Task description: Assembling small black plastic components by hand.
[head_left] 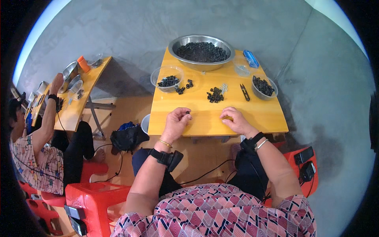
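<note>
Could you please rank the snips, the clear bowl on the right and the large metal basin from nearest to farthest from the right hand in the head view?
1. Snips: beyond the right hand, slightly to its right.
2. Clear bowl: farther right, by the table's right edge.
3. Metal basin: at the far end.

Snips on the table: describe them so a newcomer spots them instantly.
Start at the central yellow table. On its right side, just left of the right-hand clear bowl, lie the snips: slim, dark and two-bladed, unlike the small, chunky black pieces piled nearby.
</note>
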Tool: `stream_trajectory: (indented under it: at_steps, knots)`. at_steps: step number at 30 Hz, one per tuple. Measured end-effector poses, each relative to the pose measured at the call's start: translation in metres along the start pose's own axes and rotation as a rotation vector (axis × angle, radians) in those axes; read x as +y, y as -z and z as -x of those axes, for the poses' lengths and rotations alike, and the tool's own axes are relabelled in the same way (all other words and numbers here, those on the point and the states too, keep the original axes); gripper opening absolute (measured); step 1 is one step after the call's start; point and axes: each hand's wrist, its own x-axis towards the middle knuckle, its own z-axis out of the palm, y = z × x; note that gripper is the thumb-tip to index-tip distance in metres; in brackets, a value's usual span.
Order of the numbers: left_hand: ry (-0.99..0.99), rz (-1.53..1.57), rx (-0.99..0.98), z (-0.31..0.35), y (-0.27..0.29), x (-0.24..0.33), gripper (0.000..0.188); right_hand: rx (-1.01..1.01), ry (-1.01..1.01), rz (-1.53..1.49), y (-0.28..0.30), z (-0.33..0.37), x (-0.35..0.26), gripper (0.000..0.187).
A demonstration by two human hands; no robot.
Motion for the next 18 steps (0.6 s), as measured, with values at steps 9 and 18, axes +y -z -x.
stream_trajectory:
  at_steps: [9, 18]
  knots:
    - [-0.170, -0.250, 0.005, 0.002, -0.023, -0.002, 0.016, -0.007, -0.120, 0.284, 0.039, -0.061, 0.031, 0.014]
    - [-0.029, 0.084, -0.152, 0.002, -0.009, -0.007, 0.017, -0.188, -0.077, 0.351, 0.025, -0.088, 0.047, 0.015]
